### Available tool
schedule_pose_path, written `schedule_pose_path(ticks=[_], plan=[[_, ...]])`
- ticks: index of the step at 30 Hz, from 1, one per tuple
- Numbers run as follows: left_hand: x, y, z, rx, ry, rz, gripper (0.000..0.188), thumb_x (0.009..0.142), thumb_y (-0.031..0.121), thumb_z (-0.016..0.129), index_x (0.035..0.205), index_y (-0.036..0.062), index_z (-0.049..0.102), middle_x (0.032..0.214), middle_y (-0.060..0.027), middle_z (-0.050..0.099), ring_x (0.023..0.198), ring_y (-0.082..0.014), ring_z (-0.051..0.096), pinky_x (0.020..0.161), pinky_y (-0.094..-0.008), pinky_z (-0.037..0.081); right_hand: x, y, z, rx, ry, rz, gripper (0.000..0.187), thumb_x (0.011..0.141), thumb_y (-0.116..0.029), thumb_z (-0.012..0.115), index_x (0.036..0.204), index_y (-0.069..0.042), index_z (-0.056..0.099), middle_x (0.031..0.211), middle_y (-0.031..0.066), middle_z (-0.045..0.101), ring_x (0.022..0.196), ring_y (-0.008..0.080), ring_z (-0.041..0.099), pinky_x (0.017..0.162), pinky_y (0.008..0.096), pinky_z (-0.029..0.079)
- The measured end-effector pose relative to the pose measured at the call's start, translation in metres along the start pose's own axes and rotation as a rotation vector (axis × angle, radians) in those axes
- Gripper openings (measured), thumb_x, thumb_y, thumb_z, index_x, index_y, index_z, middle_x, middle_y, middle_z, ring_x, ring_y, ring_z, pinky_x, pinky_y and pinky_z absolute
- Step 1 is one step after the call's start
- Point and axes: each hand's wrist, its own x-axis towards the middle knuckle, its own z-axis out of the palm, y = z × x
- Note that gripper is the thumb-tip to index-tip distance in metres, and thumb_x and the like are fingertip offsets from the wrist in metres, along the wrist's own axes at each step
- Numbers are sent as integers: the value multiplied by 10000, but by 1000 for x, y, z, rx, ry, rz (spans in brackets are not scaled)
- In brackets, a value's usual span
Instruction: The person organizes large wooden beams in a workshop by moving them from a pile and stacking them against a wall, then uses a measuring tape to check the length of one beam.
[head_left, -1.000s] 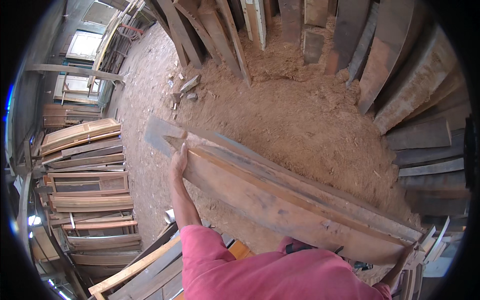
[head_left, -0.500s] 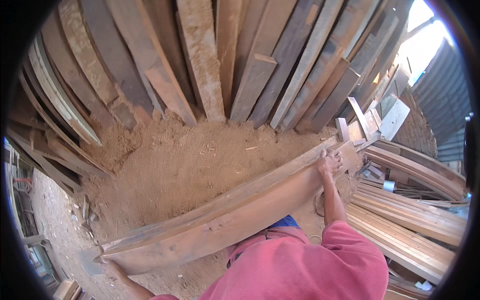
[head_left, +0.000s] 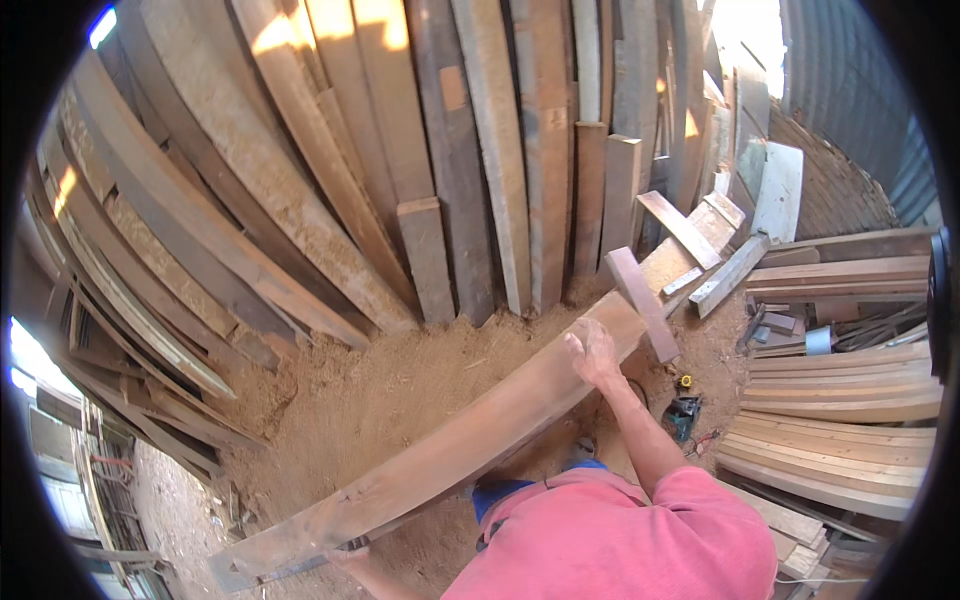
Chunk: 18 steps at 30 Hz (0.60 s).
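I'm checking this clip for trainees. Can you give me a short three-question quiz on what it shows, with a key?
1. True or false: the left hand is nearer than the right hand to the lower-left end of the long plank.

2. What lies on the ground just right of the right forearm?
A) a red bucket
B) a teal-and-black tool
C) a white helmet

3. Fill in: the row of boards beyond the plank stands ____.

Key: 1. True. 2. B. 3. Upright.

Beyond the long board (head_left: 430, 455), open sawdust (head_left: 375, 395) is bounded by planks (head_left: 493, 160); the board's right end is crowded by an offcut (head_left: 644, 308).
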Motion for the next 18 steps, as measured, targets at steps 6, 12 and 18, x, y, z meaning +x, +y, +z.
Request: schedule_pose_path(ticks=[6, 12, 18], plan=[[29, -46, -9, 178, -65, 179, 849, 832, 542, 681, 1481, 80, 387, 1491, -141, 422, 1308, -347, 467, 1063, -543, 401, 50, 41, -71, -276, 102, 176, 681, 873, -500, 638, 1344, -26, 507, 1303, 248, 566, 1231, 410, 529, 1039, 511, 402], [15, -59, -5, 51, -76, 295, 760, 860, 578, 601, 1443, 115, 451, 1432, -131, 499, 1289, -336, 489, 1073, -510, 387, 83, 62, -61, -100, -166, 462, 917, 825, -710, 570, 1390, 6, 485, 1366, 274, 535, 1303, 408, 493, 1087, 495, 378], [-3, -54, 6, -136, -186, 153, 796, 869, 569, 592, 1455, 64, 403, 1437, -164, 486, 1296, -365, 481, 1072, -534, 402, 100, 35, -73, -165, -228, 509, 970, 809, -720, 575, 1347, 85, 511, 1379, 294, 516, 1314, 404, 485, 1096, 450, 381]])
